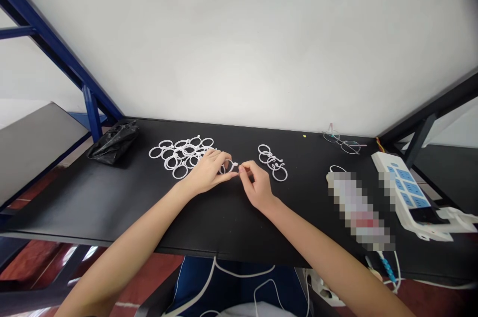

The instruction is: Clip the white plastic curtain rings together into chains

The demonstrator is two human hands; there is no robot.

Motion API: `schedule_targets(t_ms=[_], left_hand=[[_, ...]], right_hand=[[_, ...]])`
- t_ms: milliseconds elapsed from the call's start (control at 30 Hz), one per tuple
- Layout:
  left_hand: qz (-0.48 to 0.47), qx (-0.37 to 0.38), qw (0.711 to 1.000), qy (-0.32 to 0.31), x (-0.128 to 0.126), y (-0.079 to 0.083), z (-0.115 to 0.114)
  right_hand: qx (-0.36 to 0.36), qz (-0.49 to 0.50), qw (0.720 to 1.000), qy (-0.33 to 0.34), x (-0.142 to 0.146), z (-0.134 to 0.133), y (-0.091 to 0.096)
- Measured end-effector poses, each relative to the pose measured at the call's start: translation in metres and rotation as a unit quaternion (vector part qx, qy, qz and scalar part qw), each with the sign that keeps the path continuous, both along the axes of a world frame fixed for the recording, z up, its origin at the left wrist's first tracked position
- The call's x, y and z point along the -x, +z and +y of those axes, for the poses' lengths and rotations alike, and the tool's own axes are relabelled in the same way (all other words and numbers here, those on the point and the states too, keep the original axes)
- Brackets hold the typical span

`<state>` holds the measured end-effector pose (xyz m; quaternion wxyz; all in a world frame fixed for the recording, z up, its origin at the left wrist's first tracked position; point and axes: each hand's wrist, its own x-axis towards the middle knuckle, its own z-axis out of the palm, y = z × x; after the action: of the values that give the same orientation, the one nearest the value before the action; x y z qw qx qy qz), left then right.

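Both hands meet at the middle of a black table. My left hand and my right hand pinch the same small white plastic ring from either side, fingers closed on it. Just left of my left hand lies a pile of several white rings. A smaller cluster of white rings lies just beyond my right hand.
A crumpled black plastic bag sits at the back left. Glasses lie at the back right near the wall. A white power strip and a blurred-out object occupy the right side. White cables hang below the front edge.
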<state>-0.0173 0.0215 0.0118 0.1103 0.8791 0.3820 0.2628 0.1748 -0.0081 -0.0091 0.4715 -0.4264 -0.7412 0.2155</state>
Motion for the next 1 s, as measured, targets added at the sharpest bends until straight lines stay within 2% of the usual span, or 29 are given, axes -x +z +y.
schedule_targets(t_ms=[100, 233, 367, 600, 733, 1000], left_hand=[[0.01, -0.013, 1.0, 0.015, 0.002, -0.004, 0.003], [0.037, -0.028, 0.999, 0.014, 0.003, -0.008, 0.005], [0.071, -0.037, 0.997, 0.013, 0.004, -0.011, 0.006], [0.075, -0.024, 0.996, 0.04, 0.004, -0.015, 0.008], [0.074, -0.026, 0.996, 0.04, 0.004, -0.016, 0.008], [0.073, -0.04, 0.996, 0.037, 0.004, -0.016, 0.008]], right_hand=[[-0.061, -0.046, 0.994, -0.083, -0.002, 0.005, -0.001], [-0.02, -0.189, 0.972, -0.14, -0.005, 0.011, -0.01], [0.014, -0.253, 0.96, -0.123, -0.004, 0.011, -0.014], [0.001, -0.256, 0.96, -0.118, -0.004, 0.01, -0.011], [0.018, -0.27, 0.956, -0.116, -0.004, 0.01, -0.013], [0.003, -0.173, 0.984, -0.034, -0.005, 0.011, -0.014]])
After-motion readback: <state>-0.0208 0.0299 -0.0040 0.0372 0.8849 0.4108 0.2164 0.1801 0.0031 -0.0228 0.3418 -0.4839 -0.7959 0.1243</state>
